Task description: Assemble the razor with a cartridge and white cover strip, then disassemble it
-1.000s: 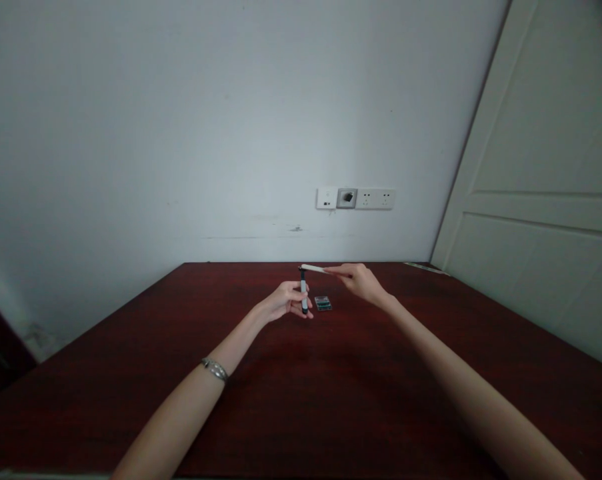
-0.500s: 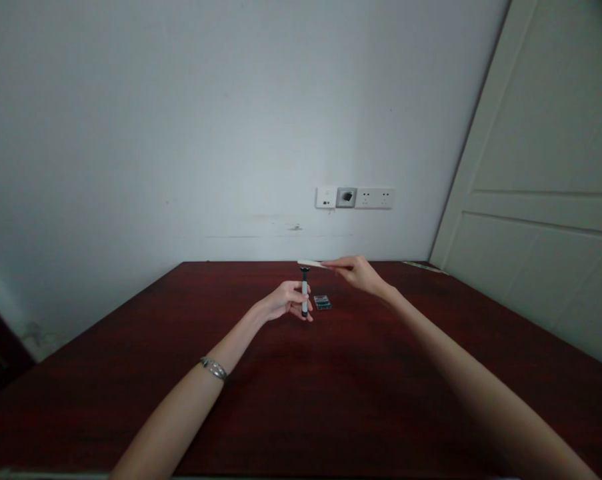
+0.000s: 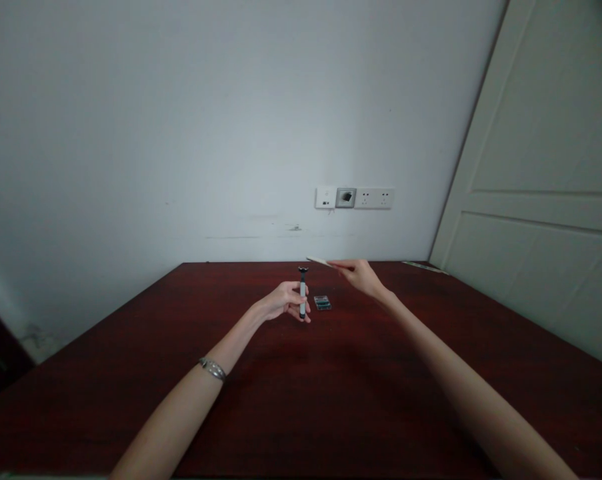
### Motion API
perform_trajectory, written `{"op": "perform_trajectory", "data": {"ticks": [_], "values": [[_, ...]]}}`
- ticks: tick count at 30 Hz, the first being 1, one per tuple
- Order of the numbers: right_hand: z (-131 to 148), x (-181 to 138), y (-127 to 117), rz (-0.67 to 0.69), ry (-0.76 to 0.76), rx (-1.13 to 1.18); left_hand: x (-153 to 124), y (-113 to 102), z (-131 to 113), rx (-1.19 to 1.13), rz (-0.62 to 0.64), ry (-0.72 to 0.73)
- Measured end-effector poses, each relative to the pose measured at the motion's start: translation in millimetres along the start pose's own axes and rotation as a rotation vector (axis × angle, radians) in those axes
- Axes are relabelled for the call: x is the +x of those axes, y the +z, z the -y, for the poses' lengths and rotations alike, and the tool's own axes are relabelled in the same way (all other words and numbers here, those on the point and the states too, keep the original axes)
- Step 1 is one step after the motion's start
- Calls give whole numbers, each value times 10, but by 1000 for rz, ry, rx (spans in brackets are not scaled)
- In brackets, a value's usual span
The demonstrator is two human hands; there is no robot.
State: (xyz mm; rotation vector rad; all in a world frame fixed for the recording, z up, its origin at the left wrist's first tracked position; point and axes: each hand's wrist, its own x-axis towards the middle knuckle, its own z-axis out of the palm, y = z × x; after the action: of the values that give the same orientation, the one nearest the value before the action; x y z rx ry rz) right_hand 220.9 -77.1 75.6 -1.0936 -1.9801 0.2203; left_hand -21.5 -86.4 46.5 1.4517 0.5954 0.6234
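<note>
My left hand (image 3: 285,301) is closed round the pale grey handle of a razor (image 3: 303,299), held upright with its dark, wide head at the top. To the right and slightly higher, my right hand (image 3: 361,275) pinches a thin, flat, whitish strip (image 3: 318,261) by one end. The strip's free end points left and tilts a little upward, above the razor's head and apart from it. What the strip is exactly, I cannot make out. Just right of the razor, a small clear case (image 3: 323,303) with dark green parts lies on the table.
The dark red wooden table (image 3: 301,400) runs back to a pale wall (image 3: 231,133). Wall sockets (image 3: 375,198) sit above its rear edge. A white panelled door (image 3: 545,167) stands on the right, and a thin flat strip (image 3: 425,267) lies at the back right corner.
My right hand has drawn the whitish strip slightly right and tipped its free end up, so a gap shows above the razor's head. My left hand has shifted slightly left with the razor.
</note>
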Motion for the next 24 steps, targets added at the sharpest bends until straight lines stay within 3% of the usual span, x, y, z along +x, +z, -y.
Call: {"op": "perform_trajectory", "data": {"ticks": [5, 12, 19, 24], "values": [[-82, -45, 36, 72, -52, 145, 0, 28, -19, 17, -18, 31], [-235, -132, -3, -221, 123, 180, 25, 20, 20, 83, -30, 80], [174, -503, 376, -57, 379, 671, 111, 3, 126, 273, -288, 165], [424, -559, 527, 67, 365, 842, 169, -2, 193, 335, -309, 248]]}}
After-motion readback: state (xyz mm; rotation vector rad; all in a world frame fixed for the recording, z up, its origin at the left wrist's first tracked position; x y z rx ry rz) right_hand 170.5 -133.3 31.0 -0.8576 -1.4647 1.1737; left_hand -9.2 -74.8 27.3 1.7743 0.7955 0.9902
